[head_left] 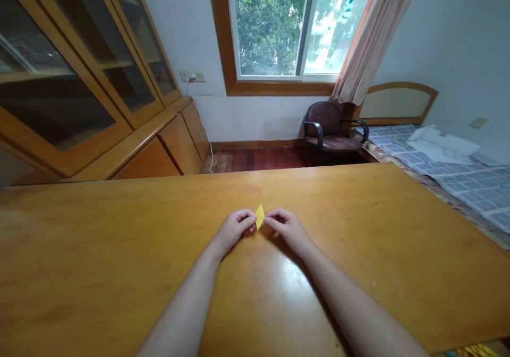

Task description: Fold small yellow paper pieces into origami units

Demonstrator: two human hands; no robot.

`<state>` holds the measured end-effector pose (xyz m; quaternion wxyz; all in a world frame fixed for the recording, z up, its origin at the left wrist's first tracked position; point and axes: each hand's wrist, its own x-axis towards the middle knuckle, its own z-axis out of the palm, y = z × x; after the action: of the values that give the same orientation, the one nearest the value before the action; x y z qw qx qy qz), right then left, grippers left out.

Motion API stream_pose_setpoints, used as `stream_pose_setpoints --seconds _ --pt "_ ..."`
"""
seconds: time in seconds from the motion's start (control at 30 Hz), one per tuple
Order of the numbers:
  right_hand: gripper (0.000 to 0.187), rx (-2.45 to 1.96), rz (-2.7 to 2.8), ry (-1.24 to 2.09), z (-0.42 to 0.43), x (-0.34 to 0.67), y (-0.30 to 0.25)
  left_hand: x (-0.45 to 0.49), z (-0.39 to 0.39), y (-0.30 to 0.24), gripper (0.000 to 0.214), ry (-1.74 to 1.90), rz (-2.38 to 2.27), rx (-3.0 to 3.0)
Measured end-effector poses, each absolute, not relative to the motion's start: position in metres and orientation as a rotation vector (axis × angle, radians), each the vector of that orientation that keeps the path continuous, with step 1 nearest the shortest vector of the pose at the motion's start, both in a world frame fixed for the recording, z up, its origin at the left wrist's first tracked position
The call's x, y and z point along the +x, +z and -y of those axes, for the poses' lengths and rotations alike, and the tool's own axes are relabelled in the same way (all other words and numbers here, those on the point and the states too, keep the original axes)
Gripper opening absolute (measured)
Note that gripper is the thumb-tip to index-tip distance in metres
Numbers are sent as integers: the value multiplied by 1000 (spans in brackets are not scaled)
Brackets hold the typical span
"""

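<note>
A small piece of folded yellow paper (260, 217), shaped like a narrow diamond, is held upright just above the wooden table (131, 251). My left hand (238, 227) pinches its left corner between thumb and fingers. From the other side, my right hand (287, 226) has its thumb and forefinger closed at the paper's right corner. The remaining fingers of both hands are curled, and their undersides are hidden.
Beyond the table's far edge stand a dark red armchair (327, 128) and a bed (458, 171) with white sheets on it. Glass-doored cabinets (91, 54) line the left wall. A white cable (202, 118) hangs from a wall socket.
</note>
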<state>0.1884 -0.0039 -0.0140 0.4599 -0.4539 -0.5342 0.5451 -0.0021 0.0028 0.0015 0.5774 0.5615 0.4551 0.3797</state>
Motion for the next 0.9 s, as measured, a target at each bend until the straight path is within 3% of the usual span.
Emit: stream_pose_setpoints --seconds 0.43,0.67,0.9 --pt "27 -1074 1302 1380 4 186 -14 -6 -4 -4 27 873 -1042 1405" --pt "47 -918 1267 1390 2 184 -26 -5 -4 -4 25 839 -1038 1457" --pt "20 -1002 1435 1351 9 183 -18 -4 -4 0 24 822 -1044 1561"
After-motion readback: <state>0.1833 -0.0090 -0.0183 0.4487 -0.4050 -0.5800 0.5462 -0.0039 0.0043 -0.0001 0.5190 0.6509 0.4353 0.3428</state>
